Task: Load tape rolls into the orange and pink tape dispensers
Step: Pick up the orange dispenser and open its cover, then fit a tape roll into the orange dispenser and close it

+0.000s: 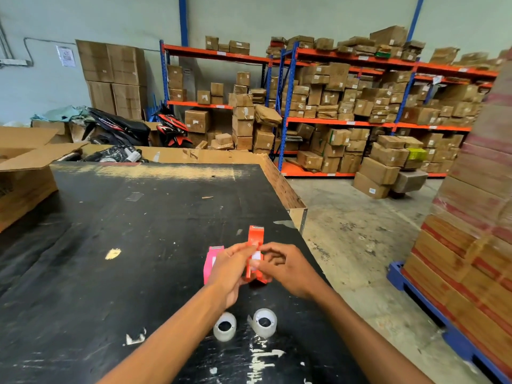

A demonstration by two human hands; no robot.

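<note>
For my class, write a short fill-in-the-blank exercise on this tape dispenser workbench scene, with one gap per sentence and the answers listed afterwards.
1. Both hands, the left hand and the right hand, are holding the ______ tape dispenser.
2. The pink tape dispenser stands on the black table to the ______ of the orange one.
3. The number of clear tape rolls lying on the table near the person is ______.

Answers: orange; left; two

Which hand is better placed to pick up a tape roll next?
Probably right: the right hand only pinches the orange dispenser, which the left hand supports. The right roll lies just below it.
</note>
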